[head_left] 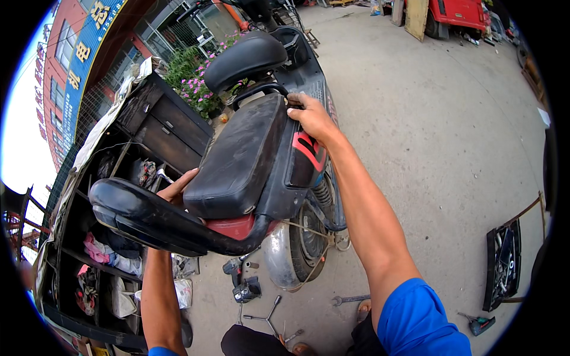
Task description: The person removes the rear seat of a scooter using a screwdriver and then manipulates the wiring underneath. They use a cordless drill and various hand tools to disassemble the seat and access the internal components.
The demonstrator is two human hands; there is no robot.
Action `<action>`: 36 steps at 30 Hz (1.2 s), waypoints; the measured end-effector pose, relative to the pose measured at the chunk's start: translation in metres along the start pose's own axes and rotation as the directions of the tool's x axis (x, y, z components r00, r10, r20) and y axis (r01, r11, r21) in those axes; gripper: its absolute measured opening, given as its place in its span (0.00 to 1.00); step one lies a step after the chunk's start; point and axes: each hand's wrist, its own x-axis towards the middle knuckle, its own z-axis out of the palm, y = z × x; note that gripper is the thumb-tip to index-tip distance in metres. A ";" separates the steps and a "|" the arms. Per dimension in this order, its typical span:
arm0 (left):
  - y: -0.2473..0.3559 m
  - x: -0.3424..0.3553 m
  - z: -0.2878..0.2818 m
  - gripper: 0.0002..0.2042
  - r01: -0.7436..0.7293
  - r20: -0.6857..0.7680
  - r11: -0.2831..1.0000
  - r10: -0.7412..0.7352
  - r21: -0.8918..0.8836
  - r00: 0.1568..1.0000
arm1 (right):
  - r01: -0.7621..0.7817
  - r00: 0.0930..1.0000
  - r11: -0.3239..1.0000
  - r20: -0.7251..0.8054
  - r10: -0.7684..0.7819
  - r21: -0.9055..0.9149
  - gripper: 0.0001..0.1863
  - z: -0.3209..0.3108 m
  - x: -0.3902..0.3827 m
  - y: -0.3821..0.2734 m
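A black cushioned rear seat [234, 154] lies on the scooter, between the front saddle [244, 59] and the curved padded backrest [136, 210]. My right hand [309, 115] grips the seat's right edge near its front end. My left hand [177, 187] is at the seat's left side, behind the backrest, fingers on the edge and partly hidden. Below are the scooter's rear wheel [282, 255] and red and black side panel [309, 151].
A dark shelf unit [160, 124] holding rags stands left, beside flowers [196, 86]. Below lie a power drill [243, 285], a three-way wrench [270, 317], a spanner [350, 299], a tool case [502, 261] and a screwdriver-like tool [480, 323]. A red vehicle [457, 12] is at upper right.
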 end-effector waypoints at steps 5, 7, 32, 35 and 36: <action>-0.001 0.000 -0.001 0.53 -0.053 0.001 0.999 0.053 0.006 0.999 | 0.027 1.000 1.000 -0.001 -0.027 -0.003 0.29 -0.001 0.000 0.003; -0.003 -0.002 -0.004 0.52 -0.083 -0.018 0.996 0.083 0.016 0.996 | 0.053 0.999 0.998 0.008 -0.052 -0.035 0.29 -0.001 -0.002 0.001; -0.024 0.006 0.007 0.55 -0.305 -0.103 0.926 0.334 0.224 0.937 | 0.091 0.996 0.963 0.039 -0.084 -0.255 0.30 0.004 -0.008 -0.011; -0.029 0.004 0.003 0.51 -0.316 -0.076 0.944 0.324 0.098 0.943 | 0.113 0.994 0.942 0.041 -0.105 -0.317 0.31 0.007 -0.010 -0.014; -0.029 0.003 0.003 0.51 -0.314 -0.064 0.946 0.319 0.077 0.945 | 0.124 0.992 0.941 0.041 -0.117 -0.314 0.31 0.006 -0.009 -0.012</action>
